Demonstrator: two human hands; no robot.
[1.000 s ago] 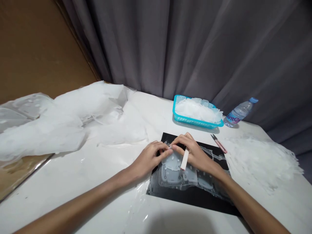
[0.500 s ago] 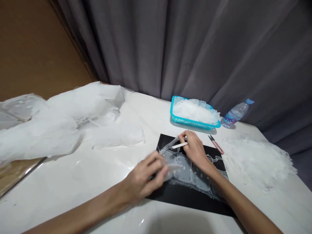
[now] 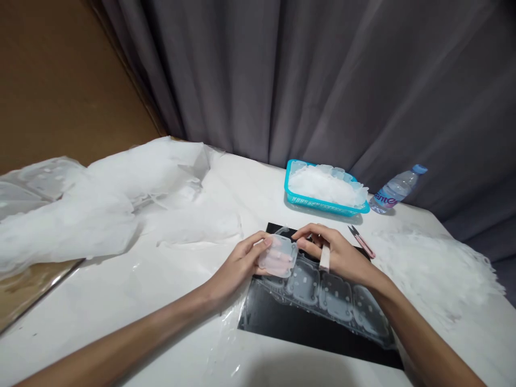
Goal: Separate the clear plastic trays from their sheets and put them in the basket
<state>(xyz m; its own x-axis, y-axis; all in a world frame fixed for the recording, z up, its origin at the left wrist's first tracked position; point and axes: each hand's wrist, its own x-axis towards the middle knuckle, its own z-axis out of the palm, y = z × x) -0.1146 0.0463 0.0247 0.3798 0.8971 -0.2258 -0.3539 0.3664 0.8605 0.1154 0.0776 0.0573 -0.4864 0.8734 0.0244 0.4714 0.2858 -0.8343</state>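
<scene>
My left hand [image 3: 242,260] pinches a small translucent square plastic piece [image 3: 278,256], held just above the left end of a clear moulded plastic strip [image 3: 330,295]. That strip lies on a black mat [image 3: 290,322] in front of me. My right hand [image 3: 338,252] rests at the strip's far edge, fingers curled round a thin pale stick [image 3: 324,258], its fingertips touching the square piece.
A turquoise basket [image 3: 298,199] heaped with clear plastic pieces stands behind the mat. A water bottle [image 3: 395,191] lies to its right. Pink-handled snips [image 3: 362,241] lie beside the mat. White plastic scraps [image 3: 435,263] are piled at right, crumpled sheets [image 3: 113,199] at left.
My left hand drew back with a piece, then returned holding the square piece up beside my right hand. The moulded strip now lies flatter, stretched toward the right.
</scene>
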